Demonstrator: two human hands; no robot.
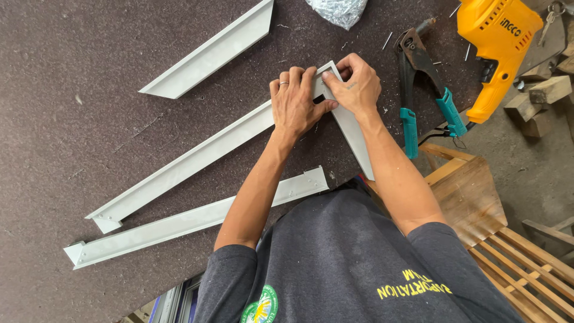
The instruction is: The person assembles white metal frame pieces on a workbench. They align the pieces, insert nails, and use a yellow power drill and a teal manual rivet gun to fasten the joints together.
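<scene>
Head view, looking down on a dark brown workbench [72, 78]. Both hands meet at a mitred corner joint [327, 76] of grey aluminium frame, toward the far right part of the bench top.

Left hand [294, 100]: flat, fingers together, ring on one finger, pressing down on the long frame bar [185, 164] right at the joint. Not wrapped round anything, just bearing on it.

Right hand [357, 87]: fingers curled, pinching the tip of the corner where the long bar meets the short frame bar [354, 134]. What sits between the fingertips, if anything, is hidden; possibly only the metal edge.

The long bar runs from the joint toward the near left edge of the bench. The short bar runs from the joint back toward the person, its end at the near edge.

Two loose grey frame pieces: one [215, 51] near the far edge, well apart from the hands; another [191, 222] along the near edge, just beside the long bar and roughly parallel to it.

Right side of the bench: hand riveter with teal grips [411, 116], near the right hand. A yellow electric drill [496, 45] lies just beyond it at the far right corner. Clear bag of small fasteners [338, 11] at the far edge. Off the bench to the right, a wooden slatted chair [478, 203]
</scene>
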